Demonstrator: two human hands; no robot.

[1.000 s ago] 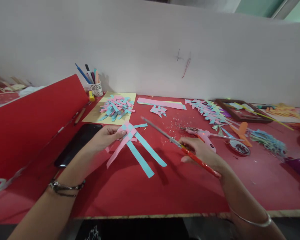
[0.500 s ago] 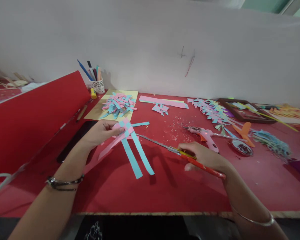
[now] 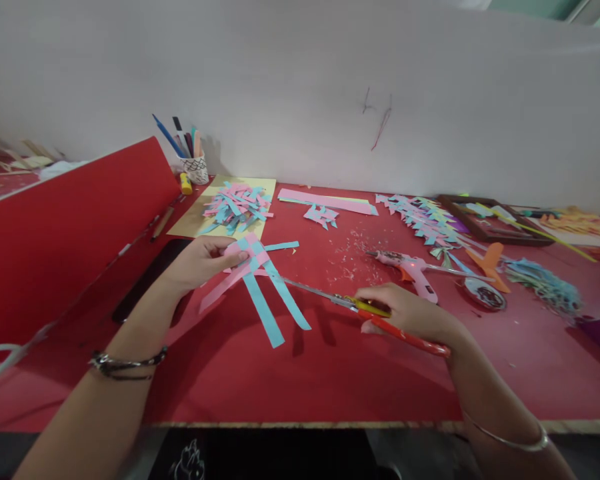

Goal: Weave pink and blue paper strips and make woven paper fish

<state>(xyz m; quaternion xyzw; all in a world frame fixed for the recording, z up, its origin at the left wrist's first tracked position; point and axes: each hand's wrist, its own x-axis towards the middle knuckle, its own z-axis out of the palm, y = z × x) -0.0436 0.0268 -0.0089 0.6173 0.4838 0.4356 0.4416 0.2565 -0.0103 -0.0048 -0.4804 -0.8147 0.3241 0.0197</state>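
Between the thumb and fingers of my left hand (image 3: 200,263) is a small weave of pink and blue paper strips (image 3: 253,253). Two long blue tails hang from it toward me, and a pink one slants down to the left. My right hand (image 3: 405,310) grips scissors (image 3: 347,301) with red and yellow handles. Their blades point left and reach the blue tail nearest them, just below the woven part. Whether the blades have closed on the strip I cannot tell. Behind the weave, a loose blue strip (image 3: 283,245) lies on the red table (image 3: 330,387).
Cut paper scraps (image 3: 237,208) are heaped on a yellow sheet (image 3: 187,220). Long strips (image 3: 330,201) and a small woven piece (image 3: 322,215) lie at the back. A pink glue gun (image 3: 413,270) rests right of centre. A red board (image 3: 70,247) stands left, beside a dark phone (image 3: 147,283).
The scissors' blades have shifted slightly and now meet the right-hand blue tail. Both blue tails have swung up a little. My left hand still pinches the weave.
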